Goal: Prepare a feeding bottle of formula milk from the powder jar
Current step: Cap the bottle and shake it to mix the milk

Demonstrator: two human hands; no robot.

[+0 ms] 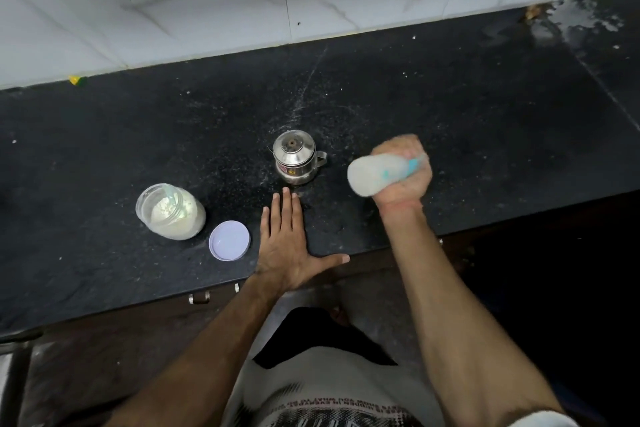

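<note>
While left hand (282,246) lies flat on counter (450,107), right hand (403,172) grips blurred bottle (375,175); shirt print unreadable

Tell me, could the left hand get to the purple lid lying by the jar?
Probably yes. The left hand rests flat and open on the counter, right beside the lid, with nothing between them.

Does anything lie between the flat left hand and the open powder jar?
Yes. The jar's lid lies upturned on the counter, between the left hand and the powder jar, apart from both.
</note>
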